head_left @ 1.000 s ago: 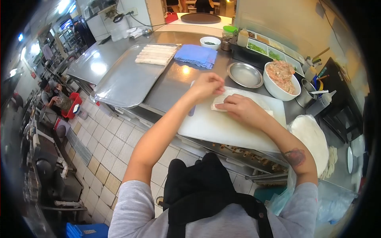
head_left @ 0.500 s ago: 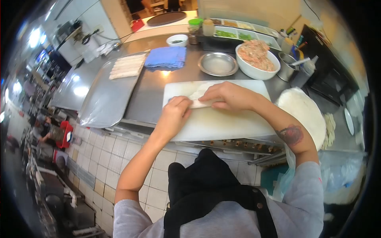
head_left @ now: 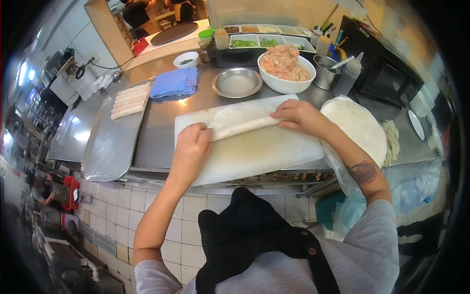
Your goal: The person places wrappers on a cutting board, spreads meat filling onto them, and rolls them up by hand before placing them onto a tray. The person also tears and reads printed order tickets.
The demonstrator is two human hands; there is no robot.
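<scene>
A long pale roll (head_left: 246, 127) of thin wrapper lies across the white cutting board (head_left: 274, 149), with a flat flap of wrapper (head_left: 234, 114) spread beyond its far side. My left hand (head_left: 192, 146) has its fingers closed over the roll's left end. At the other end, the fingers of my right hand (head_left: 299, 117) are pinched over the roll. Both ends are partly hidden under my fingers. Right of the board is a round stack of white wrapper sheets (head_left: 352, 126). Behind the board stand a shallow metal dish (head_left: 237, 83) and a white bowl (head_left: 285, 87) heaped with pinkish minced filling (head_left: 284, 62).
On the left, a metal tray (head_left: 105, 154) carries several finished-looking rolls (head_left: 131, 100). A folded blue cloth (head_left: 175, 83) lies beside it. Farther back are a small bowl of greens (head_left: 186, 60) and containers of toppings (head_left: 245, 43). A metal pot (head_left: 326, 73) and squeeze bottle (head_left: 349, 76) stand right.
My hands have moved apart, from close together on the wrapper to the two ends of the roll. The roll now shows as one long cylinder. The camera view has shifted slightly.
</scene>
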